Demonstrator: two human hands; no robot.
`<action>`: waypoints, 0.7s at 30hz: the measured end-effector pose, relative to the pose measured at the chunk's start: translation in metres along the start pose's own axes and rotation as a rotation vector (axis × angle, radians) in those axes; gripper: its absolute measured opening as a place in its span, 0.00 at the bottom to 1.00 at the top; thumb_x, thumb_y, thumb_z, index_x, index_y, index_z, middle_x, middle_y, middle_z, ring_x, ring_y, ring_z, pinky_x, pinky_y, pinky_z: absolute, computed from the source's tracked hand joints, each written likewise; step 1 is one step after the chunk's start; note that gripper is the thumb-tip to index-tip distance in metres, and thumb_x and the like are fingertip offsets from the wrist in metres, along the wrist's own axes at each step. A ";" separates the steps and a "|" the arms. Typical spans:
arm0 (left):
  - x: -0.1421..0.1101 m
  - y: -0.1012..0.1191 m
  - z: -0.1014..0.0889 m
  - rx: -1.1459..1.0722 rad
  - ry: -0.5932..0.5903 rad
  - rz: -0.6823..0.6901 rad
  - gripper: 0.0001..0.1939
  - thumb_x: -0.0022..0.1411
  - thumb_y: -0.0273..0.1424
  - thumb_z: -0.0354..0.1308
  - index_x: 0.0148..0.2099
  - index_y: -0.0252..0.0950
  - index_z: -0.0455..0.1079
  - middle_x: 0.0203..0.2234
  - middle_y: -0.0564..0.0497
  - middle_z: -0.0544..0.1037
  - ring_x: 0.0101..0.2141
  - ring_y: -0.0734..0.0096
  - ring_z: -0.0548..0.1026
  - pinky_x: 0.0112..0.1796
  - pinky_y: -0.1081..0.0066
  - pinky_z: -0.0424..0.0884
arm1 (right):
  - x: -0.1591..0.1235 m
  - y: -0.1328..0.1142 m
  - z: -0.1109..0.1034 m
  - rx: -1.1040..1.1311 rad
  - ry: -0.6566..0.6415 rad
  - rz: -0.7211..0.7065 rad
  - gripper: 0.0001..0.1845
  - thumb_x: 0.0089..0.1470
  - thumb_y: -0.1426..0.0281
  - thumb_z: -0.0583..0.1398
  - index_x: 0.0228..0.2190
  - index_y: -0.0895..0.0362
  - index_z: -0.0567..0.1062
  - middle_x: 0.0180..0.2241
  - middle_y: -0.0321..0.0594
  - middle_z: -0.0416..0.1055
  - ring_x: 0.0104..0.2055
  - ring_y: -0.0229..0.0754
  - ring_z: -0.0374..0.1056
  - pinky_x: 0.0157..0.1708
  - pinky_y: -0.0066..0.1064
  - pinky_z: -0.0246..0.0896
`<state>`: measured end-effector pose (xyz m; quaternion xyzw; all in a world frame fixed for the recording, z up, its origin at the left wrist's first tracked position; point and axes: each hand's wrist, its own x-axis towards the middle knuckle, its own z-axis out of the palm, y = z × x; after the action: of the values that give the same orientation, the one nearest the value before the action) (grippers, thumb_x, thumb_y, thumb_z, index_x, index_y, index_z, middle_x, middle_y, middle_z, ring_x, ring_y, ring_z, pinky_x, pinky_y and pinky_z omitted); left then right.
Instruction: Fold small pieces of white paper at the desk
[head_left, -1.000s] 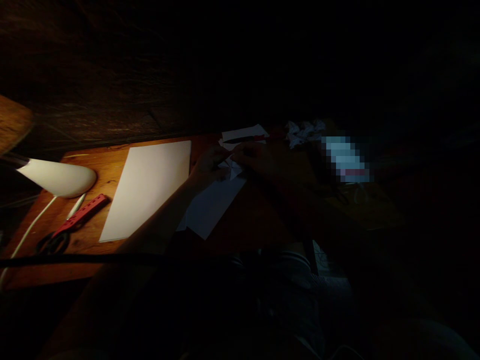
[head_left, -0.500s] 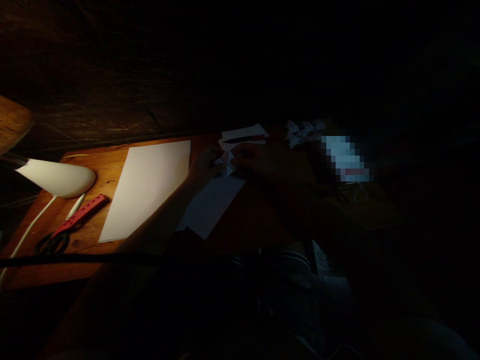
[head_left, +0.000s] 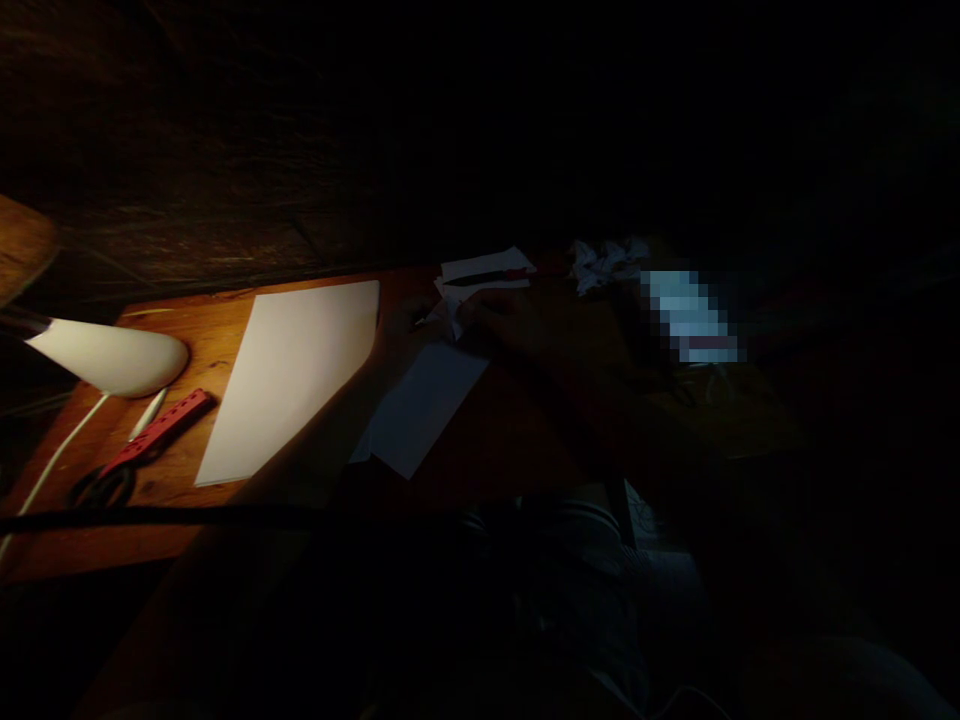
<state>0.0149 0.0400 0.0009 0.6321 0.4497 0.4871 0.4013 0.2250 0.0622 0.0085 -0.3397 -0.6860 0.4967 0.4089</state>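
Observation:
A small folded piece of white paper is held between my two hands above the desk. My left hand pinches it from the left, and the fingers of my right hand close on its right side. Both hands are dim, so single fingers are hard to make out. Just below them a white sheet lies on the wood, partly over another sheet. Behind the hands are more paper pieces with a dark, red-ended tool, perhaps a knife, lying across them.
Several folded paper pieces lie at the back right, near a bright pixelated screen. On the left are a large stack of white paper, a white lamp, a red power strip and a pen. A dark cable crosses the front.
The folded paper has changed from a spread, star-like shape to a narrower one, turned or pressed together between my hands. The whole view has shifted very slightly.

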 end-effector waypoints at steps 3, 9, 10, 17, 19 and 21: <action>-0.001 0.003 0.001 0.049 0.040 0.018 0.09 0.55 0.34 0.70 0.34 0.36 0.75 0.29 0.53 0.78 0.33 0.70 0.76 0.34 0.71 0.71 | 0.000 0.002 0.001 0.016 0.002 0.037 0.22 0.60 0.50 0.64 0.28 0.56 0.76 0.26 0.36 0.70 0.29 0.36 0.63 0.27 0.27 0.58; -0.002 0.004 0.002 0.022 0.041 0.012 0.08 0.53 0.31 0.70 0.35 0.36 0.76 0.28 0.53 0.79 0.32 0.71 0.75 0.34 0.71 0.71 | -0.001 0.001 -0.001 0.062 -0.003 0.046 0.20 0.58 0.51 0.66 0.30 0.56 0.79 0.30 0.38 0.75 0.33 0.39 0.69 0.32 0.29 0.64; -0.002 0.003 0.002 0.004 0.045 0.010 0.08 0.53 0.30 0.70 0.35 0.36 0.76 0.29 0.53 0.79 0.32 0.71 0.76 0.35 0.71 0.71 | -0.001 0.001 -0.001 0.062 -0.001 0.033 0.19 0.57 0.52 0.67 0.31 0.57 0.79 0.31 0.38 0.76 0.35 0.40 0.70 0.33 0.29 0.65; -0.001 -0.003 0.001 -0.053 0.057 0.033 0.09 0.51 0.26 0.67 0.38 0.36 0.77 0.33 0.51 0.81 0.36 0.70 0.78 0.38 0.71 0.73 | 0.003 0.008 -0.001 0.056 0.019 -0.017 0.21 0.51 0.51 0.71 0.33 0.56 0.81 0.36 0.40 0.79 0.39 0.42 0.72 0.39 0.31 0.68; 0.000 -0.005 0.001 -0.071 0.057 0.049 0.10 0.50 0.25 0.66 0.37 0.36 0.78 0.34 0.52 0.81 0.36 0.70 0.78 0.38 0.72 0.73 | 0.003 0.009 -0.001 0.080 0.028 -0.028 0.21 0.49 0.52 0.72 0.35 0.56 0.81 0.39 0.41 0.80 0.42 0.43 0.72 0.41 0.32 0.69; 0.000 -0.006 0.001 -0.084 0.065 0.037 0.10 0.49 0.24 0.66 0.37 0.37 0.77 0.32 0.52 0.80 0.33 0.72 0.78 0.34 0.73 0.72 | 0.002 0.009 -0.001 0.091 0.034 -0.035 0.20 0.48 0.54 0.73 0.37 0.56 0.81 0.40 0.41 0.80 0.43 0.43 0.73 0.43 0.33 0.69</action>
<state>0.0152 0.0415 -0.0050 0.6067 0.4299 0.5331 0.4036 0.2255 0.0672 0.0010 -0.3171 -0.6616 0.5142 0.4441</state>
